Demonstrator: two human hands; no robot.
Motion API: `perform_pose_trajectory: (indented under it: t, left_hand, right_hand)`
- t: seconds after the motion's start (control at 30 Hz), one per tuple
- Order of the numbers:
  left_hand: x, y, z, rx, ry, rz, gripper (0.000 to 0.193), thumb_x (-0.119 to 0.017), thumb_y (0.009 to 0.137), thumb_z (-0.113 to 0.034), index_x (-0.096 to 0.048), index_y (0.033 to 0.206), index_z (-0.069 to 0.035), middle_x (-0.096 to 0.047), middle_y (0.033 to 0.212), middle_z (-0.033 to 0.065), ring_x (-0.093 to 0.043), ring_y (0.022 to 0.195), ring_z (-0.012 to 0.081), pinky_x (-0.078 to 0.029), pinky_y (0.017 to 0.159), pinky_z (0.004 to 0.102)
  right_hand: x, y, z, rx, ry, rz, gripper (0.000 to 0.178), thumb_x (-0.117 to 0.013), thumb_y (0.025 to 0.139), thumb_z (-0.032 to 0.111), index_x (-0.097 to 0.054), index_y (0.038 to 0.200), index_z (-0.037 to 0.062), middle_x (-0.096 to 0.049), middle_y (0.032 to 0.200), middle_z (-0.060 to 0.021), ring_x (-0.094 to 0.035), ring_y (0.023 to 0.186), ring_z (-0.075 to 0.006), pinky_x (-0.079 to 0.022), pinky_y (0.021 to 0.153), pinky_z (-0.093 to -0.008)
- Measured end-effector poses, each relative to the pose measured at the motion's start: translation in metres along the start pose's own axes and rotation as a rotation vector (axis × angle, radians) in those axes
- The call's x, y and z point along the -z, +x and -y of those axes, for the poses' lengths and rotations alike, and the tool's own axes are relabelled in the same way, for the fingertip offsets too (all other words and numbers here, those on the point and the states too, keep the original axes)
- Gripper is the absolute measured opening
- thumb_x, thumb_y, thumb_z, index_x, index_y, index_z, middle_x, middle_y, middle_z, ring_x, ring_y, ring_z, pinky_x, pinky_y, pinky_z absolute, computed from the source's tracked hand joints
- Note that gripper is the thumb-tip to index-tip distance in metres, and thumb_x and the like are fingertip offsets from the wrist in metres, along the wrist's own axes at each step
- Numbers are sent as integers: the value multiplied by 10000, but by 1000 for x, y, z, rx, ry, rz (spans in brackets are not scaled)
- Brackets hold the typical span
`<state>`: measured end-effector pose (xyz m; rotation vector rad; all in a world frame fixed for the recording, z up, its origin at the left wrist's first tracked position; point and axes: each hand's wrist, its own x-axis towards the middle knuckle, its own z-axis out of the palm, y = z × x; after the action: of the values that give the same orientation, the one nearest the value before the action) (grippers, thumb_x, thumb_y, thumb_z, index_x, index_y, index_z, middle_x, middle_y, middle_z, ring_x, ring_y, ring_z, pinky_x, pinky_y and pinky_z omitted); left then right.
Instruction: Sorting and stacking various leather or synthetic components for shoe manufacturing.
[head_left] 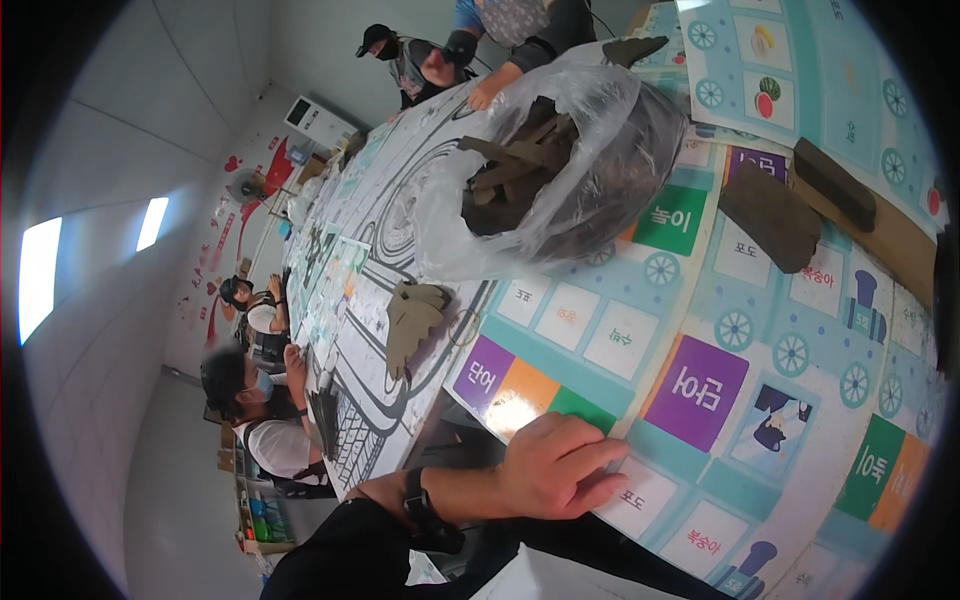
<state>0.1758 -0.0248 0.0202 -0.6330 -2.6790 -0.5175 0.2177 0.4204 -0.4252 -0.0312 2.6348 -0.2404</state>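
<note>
My left hand (560, 465) comes in from the lower left, a black band on its wrist. It rests palm down on the printed sheet (690, 465) near its edge, fingers loosely bent and nothing visible in them. Olive-brown gloves (415, 325) lie on the table beyond it. Farther off, a clear plastic bag (620, 150) gapes, with several brown cloth-like pieces (530, 160) inside. Two folded dark brown pieces, one flat (770, 215) and one long (833, 185), lie at the right, near a tan strip (890, 240). My right hand is not in view.
Across the table, a person's hand (487, 92) is beside the bag, near another brown glove (635, 50). People sit along the left side, one with a face mask (264, 386). A white table (380, 230) with black line drawings runs away from me. Green bins (262, 525) stand lower left.
</note>
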Motion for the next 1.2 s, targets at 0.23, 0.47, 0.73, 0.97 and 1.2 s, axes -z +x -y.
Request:
perform_pose_trajectory:
  t: [0.23,0.47,0.73,0.97,1.2]
  left_hand:
    - [-6,6,5,-4,-28,6,333,-816,760,-281,-757,1022,-84,-571,821,39,-550,618,212,-440,537,320]
    - [4,2,0,3,-17,-21,321,-829,755,-254,-725,1011,-91,-556,848,40,-577,656,227,-460,572,337]
    - [-10,-7,4,-48,-115,-143,265,-796,794,-291,-696,969,-119,-592,885,70,-633,749,274,-513,646,391]
    - [-1,-22,24,-55,-127,-214,230,-765,847,-283,-701,965,-96,-608,852,71,-645,770,306,-523,667,413]
    - [15,23,12,-12,-323,108,182,-735,886,-235,-715,922,-58,-660,883,122,-662,794,342,-531,697,438]
  right_hand:
    - [-5,10,10,-12,12,12,424,-595,997,321,-641,1312,41,-654,1250,-216,-624,1153,-354,-489,1001,-466]
    - [8,8,26,-24,-11,13,416,-581,1010,323,-645,1312,43,-667,1234,-211,-636,1141,-339,-493,996,-452]
    - [16,-50,28,-37,-32,55,409,-565,1025,324,-651,1311,45,-681,1216,-204,-650,1127,-322,-498,991,-436]
    - [237,-185,175,102,536,-12,301,-620,1007,243,-701,1229,55,-723,1118,-164,-697,1030,-302,-543,918,-388]
    - [443,-253,253,899,379,-359,165,-719,912,74,-726,1053,-11,-720,934,-132,-702,859,-233,-551,751,-342]
